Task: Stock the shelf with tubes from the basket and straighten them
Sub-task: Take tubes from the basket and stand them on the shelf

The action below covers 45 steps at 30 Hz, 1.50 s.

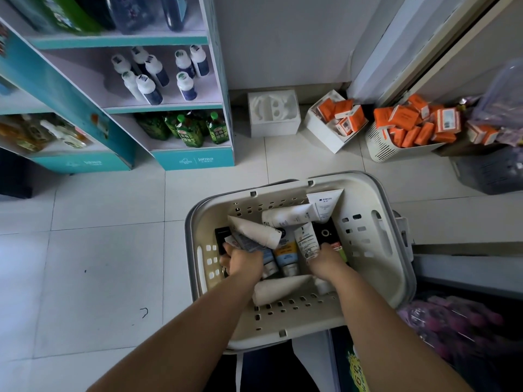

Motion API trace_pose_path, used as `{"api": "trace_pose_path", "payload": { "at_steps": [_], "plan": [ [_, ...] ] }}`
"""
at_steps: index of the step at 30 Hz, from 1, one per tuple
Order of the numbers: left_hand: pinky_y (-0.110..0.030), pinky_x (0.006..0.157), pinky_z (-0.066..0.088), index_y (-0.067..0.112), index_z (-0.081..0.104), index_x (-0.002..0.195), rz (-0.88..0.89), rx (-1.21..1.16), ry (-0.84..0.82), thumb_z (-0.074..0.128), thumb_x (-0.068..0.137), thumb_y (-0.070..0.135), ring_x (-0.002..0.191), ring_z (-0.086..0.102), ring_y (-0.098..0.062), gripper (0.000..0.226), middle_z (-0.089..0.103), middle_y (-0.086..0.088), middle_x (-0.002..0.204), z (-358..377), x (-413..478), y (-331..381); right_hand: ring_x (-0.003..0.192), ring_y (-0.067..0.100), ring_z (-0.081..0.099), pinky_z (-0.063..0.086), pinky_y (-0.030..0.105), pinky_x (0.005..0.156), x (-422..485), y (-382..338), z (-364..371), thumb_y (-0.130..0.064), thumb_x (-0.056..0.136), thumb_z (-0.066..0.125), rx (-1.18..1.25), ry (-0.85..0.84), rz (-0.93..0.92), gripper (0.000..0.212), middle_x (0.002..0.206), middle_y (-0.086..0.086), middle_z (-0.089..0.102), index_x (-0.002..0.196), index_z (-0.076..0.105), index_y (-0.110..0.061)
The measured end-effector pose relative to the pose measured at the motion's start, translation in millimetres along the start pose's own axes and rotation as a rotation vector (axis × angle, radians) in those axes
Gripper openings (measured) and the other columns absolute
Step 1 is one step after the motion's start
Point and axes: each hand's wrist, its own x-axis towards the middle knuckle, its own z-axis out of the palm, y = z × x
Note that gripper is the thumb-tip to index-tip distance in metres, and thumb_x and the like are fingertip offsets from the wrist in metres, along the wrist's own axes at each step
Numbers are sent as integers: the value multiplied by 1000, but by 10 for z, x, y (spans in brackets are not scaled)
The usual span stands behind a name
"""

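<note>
A cream plastic basket (376, 267) stands on the floor in front of me, holding several cosmetic tubes. Both my hands are down inside it. My left hand (243, 261) grips a grey-and-white tube (246, 240) lying beneath a slanted white tube (256, 230). My right hand (328, 260) holds the lower end of a white tube with green print (307, 241). A blue-and-yellow tube (285, 251) lies between my hands. More white tubes (291, 215) rest at the far side, another (283, 288) at the near side. The teal display shelf (195, 159) stands at the upper left.
The shelf holds white-capped dark bottles (154, 77) on its middle level and green bottles (189, 130) below. On the floor by the wall sit a white foam box (273, 114), a white box and a basket of orange packets (410, 125). Bagged purple goods (458, 329) lie at right.
</note>
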Motion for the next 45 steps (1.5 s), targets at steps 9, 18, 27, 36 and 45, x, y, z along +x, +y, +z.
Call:
{"api": "trace_pose_path", "payload": {
  "at_steps": [9, 18, 27, 36, 45],
  "plan": [
    [-34, 66, 51, 8, 58, 101, 252, 367, 4, 59, 91, 23, 82, 62, -24, 18, 65, -10, 96, -171, 278, -71, 98, 27, 54, 45, 31, 69, -79, -14, -67, -5, 83, 66, 134, 7, -25, 52, 119, 13, 55, 129, 41, -11],
    [-24, 48, 34, 5, 60, 89, 242, 434, 36, 58, 88, 13, 69, 55, -21, 9, 62, -11, 83, -201, 267, 39, 102, 18, 47, 39, 27, 77, -284, -140, -202, -2, 87, 57, 316, -55, -232, 54, 128, 8, 55, 137, 41, -15],
    [-24, 49, 40, 19, 60, 88, 389, 391, -102, 59, 88, 8, 67, 59, -14, 10, 62, 1, 77, -498, -60, 151, 102, 18, 49, 43, 38, 96, -443, -249, -208, -23, 94, 56, -4, -109, -382, 24, 130, 4, 38, 117, 48, -27],
    [-23, 51, 44, 15, 60, 104, 402, 339, -116, 53, 92, 10, 70, 61, -14, 14, 64, 0, 85, -601, -233, 227, 117, 25, 51, 47, 40, 92, -504, -390, 436, -46, 82, 70, -497, 135, -472, 63, 129, 7, 52, 132, 43, -18],
    [-29, 58, 53, 13, 58, 106, 364, 33, -144, 47, 96, 9, 78, 68, -20, 16, 68, -4, 92, -770, -386, 356, 104, 16, 61, 53, 35, 82, -626, -326, 423, -26, 90, 63, -149, 112, -449, 35, 120, -4, 62, 124, 55, -27]
  ]
}}
